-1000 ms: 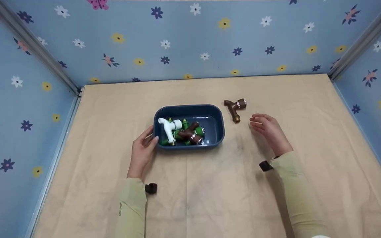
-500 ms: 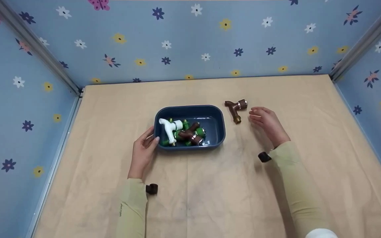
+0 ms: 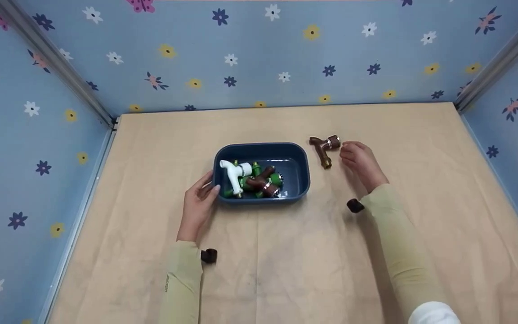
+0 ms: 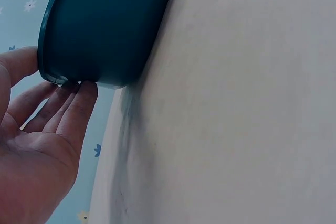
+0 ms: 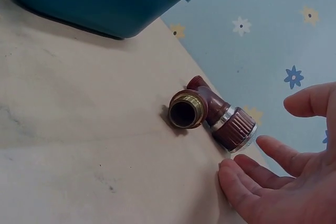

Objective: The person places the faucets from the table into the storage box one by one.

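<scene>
My left hand [image 3: 197, 204] holds the left end of a dark blue plastic basin [image 3: 306, 180], thumb at the rim and fingertips against the outer wall. Inside, a white tap [image 3: 233, 173] and a brown tap [image 3: 259, 181] lie on top of several green taps [image 3: 278, 179]. To the right of the basin, another brown tap [image 3: 323, 148] with a brass threaded end lies on the table. Beside its ribbed knob [image 5: 234, 129] is my right hand [image 3: 361, 163], fingers spread and slightly bent, holding nothing. In the right wrist view the fingertips are very near the knob.
A beige cloth [image 3: 286, 261] covers the table. Blue flowered panels [image 3: 259, 49] stand at the back and both sides, with grey metal posts [image 3: 502, 49] in the corners. A black wrist camera [image 3: 355, 205] sits on the right wrist.
My right hand has moved forward and slightly left, closer to the loose brown tap's knob. The left hand stays at the basin. The whole head view has shifted slightly.
</scene>
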### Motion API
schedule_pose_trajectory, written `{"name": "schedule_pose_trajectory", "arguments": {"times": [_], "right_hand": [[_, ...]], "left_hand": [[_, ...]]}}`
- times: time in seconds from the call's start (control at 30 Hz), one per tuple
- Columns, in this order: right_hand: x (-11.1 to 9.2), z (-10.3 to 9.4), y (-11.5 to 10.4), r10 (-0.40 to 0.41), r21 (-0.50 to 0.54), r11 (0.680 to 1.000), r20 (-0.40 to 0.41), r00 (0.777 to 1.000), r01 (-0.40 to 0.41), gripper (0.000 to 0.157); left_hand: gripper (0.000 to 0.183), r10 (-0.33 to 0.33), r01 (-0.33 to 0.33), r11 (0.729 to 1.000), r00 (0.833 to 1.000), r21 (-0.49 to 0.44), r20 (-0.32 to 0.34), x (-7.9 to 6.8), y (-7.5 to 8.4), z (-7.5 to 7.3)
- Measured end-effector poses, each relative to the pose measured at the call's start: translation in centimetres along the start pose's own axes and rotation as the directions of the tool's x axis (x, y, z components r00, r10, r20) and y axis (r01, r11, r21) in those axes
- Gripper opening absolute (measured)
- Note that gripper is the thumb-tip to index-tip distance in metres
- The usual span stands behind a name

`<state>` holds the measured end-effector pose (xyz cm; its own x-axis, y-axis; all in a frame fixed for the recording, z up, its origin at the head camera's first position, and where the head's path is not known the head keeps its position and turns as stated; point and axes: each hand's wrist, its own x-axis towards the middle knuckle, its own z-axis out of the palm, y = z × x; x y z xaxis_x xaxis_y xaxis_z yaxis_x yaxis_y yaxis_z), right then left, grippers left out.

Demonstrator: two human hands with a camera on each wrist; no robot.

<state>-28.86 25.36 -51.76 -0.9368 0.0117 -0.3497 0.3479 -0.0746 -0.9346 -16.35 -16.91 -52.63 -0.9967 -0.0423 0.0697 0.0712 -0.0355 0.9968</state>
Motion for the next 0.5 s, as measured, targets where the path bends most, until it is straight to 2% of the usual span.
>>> {"name": "schedule_pose_trajectory", "arguments": {"times": [0.13, 0.33, 0.5], "right_hand": [[0.5, 0.1, -0.1, 0.015, 0.034, 0.999, 0.003, 1.000, -0.016, 0.046], [1.0, 0.3, -0.5, 0.047, 0.037, 0.998, 0.003, 0.999, -0.047, 0.047], [1.2, 0.5, -0.8, 0.027, 0.022, 0.999, 0.002, 1.000, -0.027, 0.046]], "left_hand": [[0.049, 0.014, -0.014, 1.000, 1.000, -0.008, 0.003, 0.1, 0.0, -0.1], [0.050, -0.008, 0.008, 1.000, 1.000, -0.006, 0.001, 0.1, -0.2, -0.2], [0.049, -0.010, 0.010, 1.000, 1.000, -0.008, 0.003, 0.0, -0.1, -0.1]]}}
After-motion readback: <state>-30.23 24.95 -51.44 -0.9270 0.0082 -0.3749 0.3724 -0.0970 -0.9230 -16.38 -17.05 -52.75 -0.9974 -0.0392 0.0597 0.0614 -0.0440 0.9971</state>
